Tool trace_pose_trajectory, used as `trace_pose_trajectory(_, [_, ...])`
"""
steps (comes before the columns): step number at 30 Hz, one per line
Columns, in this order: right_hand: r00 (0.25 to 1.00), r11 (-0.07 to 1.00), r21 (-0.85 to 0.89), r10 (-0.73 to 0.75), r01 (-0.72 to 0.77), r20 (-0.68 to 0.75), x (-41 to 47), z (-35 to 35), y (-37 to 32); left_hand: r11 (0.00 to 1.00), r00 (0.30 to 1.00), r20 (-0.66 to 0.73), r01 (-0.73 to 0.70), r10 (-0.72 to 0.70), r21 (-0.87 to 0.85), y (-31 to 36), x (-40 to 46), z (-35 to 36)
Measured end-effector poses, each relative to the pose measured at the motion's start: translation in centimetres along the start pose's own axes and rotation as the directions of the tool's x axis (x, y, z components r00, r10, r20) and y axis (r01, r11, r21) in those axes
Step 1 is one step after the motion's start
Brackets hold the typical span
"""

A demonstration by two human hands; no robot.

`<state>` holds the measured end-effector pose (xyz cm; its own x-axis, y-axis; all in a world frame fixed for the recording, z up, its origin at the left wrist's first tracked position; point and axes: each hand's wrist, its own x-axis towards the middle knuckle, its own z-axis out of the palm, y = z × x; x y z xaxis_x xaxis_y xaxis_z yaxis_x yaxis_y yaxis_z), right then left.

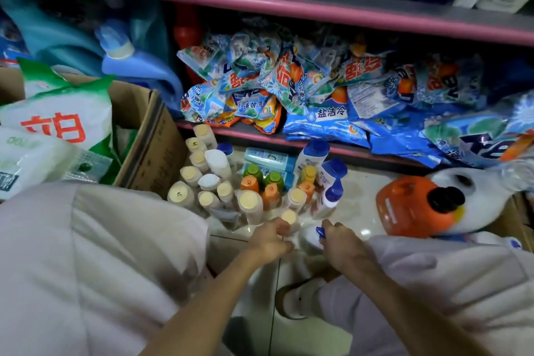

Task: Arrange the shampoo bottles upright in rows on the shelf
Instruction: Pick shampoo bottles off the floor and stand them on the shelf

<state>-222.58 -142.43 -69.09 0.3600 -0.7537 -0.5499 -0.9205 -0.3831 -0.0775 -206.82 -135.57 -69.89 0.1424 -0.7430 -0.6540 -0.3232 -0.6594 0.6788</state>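
Note:
Several small shampoo bottles stand upright in a cluster on the pale bottom surface: cream-capped ones (249, 202) at the left, orange-capped (250, 183) and green-capped (253, 171) in the middle, white ones with blue caps (332, 196) at the right. My left hand (273, 237) curls round a cream-capped bottle (289, 217) at the front of the cluster. My right hand (339, 240) grips a white bottle with a blue cap (310, 235) lying low beside it. Two light-blue boxes (267, 156) lie behind the cluster.
A pink-edged shelf (260, 139) above holds a heap of blue detergent bags (332, 95). A cardboard box (153, 141) with white and green bags stands left. An orange and white jug (419, 208) lies on its side at the right. My knees fill the foreground.

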Motion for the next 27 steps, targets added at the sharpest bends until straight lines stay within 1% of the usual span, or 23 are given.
trace_pose_trajectory(2, [0.999,0.998,-0.039,-0.052,0.052,0.0,-0.8,-1.6,-0.1,0.996,0.998,0.048,-0.052,0.049,0.073,-0.4,0.0,0.4])
trace_pose_trajectory(5, [0.987,0.987,-0.037,-0.16,0.159,-0.019,-2.6,-4.8,-0.3,0.989,0.99,0.087,-0.118,0.111,0.083,-0.3,-0.2,1.2])
trace_pose_trajectory(6, [0.979,0.98,-0.021,-0.198,0.197,-0.04,-3.3,-6.0,-0.4,0.987,0.985,0.107,-0.144,0.136,0.068,-0.1,-0.3,1.4])
trace_pose_trajectory(8, [0.958,0.963,0.027,-0.263,0.268,-0.117,-4.2,-8.5,-0.6,0.979,0.971,0.129,-0.202,0.202,-0.014,0.2,-0.6,1.8])
trace_pose_trajectory(9, [0.943,0.951,0.06,-0.292,0.305,-0.163,-4.5,-9.8,-0.8,0.973,0.967,0.111,-0.221,0.227,-0.07,0.3,-0.8,1.8])
trace_pose_trajectory(11, [0.915,0.926,0.114,-0.325,0.359,-0.24,-4.5,-12.1,-1.2,0.953,0.967,0.023,-0.245,0.253,-0.176,0.3,-0.9,1.4])
trace_pose_trajectory(13, [0.889,0.898,0.137,-0.375,0.419,-0.262,-3.5,-13.5,-1.4,0.933,0.965,-0.08,-0.263,0.251,-0.247,0.7,-0.9,0.7])
trace_pose_trajectory(14, [0.882,0.872,0.199,-0.392,0.446,-0.261,-2.7,-14.0,-1.4,0.929,0.963,-0.126,-0.264,0.238,-0.26,1.0,-0.9,0.3])
trace_pose_trajectory(15, [0.876,0.824,0.316,-0.395,0.471,-0.275,-1.8,-14.2,-1.3,0.931,0.962,-0.167,-0.256,0.218,-0.262,1.3,-0.8,-0.2])
trace_pose_trajectory(16, [0.881,0.736,0.487,-0.359,0.469,-0.307,-0.7,-14.2,-1.0,0.933,0.961,-0.196,-0.242,0.193,-0.266,1.6,-0.8,-0.6])
trace_pose_trajectory(17, [0.906,0.627,0.655,-0.257,0.421,-0.337,0.5,-13.8,-0.6,0.931,0.962,-0.216,-0.226,0.167,-0.287,1.9,-0.7,-1.1])
trace_pose_trajectory(18, [0.934,0.541,0.769,-0.1,0.341,-0.344,1.9,-13.1,0.1,0.92,0.962,-0.237,-0.209,0.133,-0.333,2.1,-0.5,-1.6])
trace_pose_trajectory(19, [0.944,0.526,0.814,0.062,0.244,-0.323,3.3,-12.1,1.0,0.899,0.959,-0.264,-0.2,0.099,-0.39,2.2,-0.4,-2.2])
trace_pose_trajectory(20, [0.942,0.613,0.781,0.176,0.123,-0.287,4.8,-10.8,2.1,0.876,0.953,-0.293,-0.2,0.071,-0.438,2.5,-0.4,-2.9])
trace_pose_trajectory(21, [0.944,0.714,0.7,0.244,-0.019,-0.222,5.9,-9.3,3.0,0.862,0.945,-0.321,-0.207,0.054,-0.463,2.9,-0.4,-3.8])
trace_pose_trajectory(22, [0.952,0.785,0.603,0.276,-0.144,-0.133,6.8,-7.6,3.9,0.86,0.936,-0.347,-0.219,0.052,-0.462,3.5,-0.5,-4.8])
trace_pose_trajectory(23, [0.954,0.812,0.533,0.299,-0.238,-0.029,7.4,-6.1,4.4,0.866,0.928,-0.367,-0.235,0.065,-0.442,4.2,-0.7,-6.1])
trace_pose_trajectory(24, [0.949,0.818,0.495,0.312,-0.292,0.044,7.9,-4.8,4.6,0.877,0.921,-0.379,-0.256,0.093,-0.406,5.1,-0.9,-7.4])
trace_pose_trajectory(25, [0.945,0.826,0.466,0.32,-0.317,0.075,8.4,-3.7,4.8,0.889,0.914,-0.386,-0.274,0.123,-0.366,6.1,-1.2,-8.9])
trace_pose_trajectory(27, [0.947,0.859,0.407,0.315,-0.311,0.06,9.2,-2.4,4.7,0.899,0.9,-0.396,-0.316,0.183,-0.302,8.0,-1.9,-11.9])
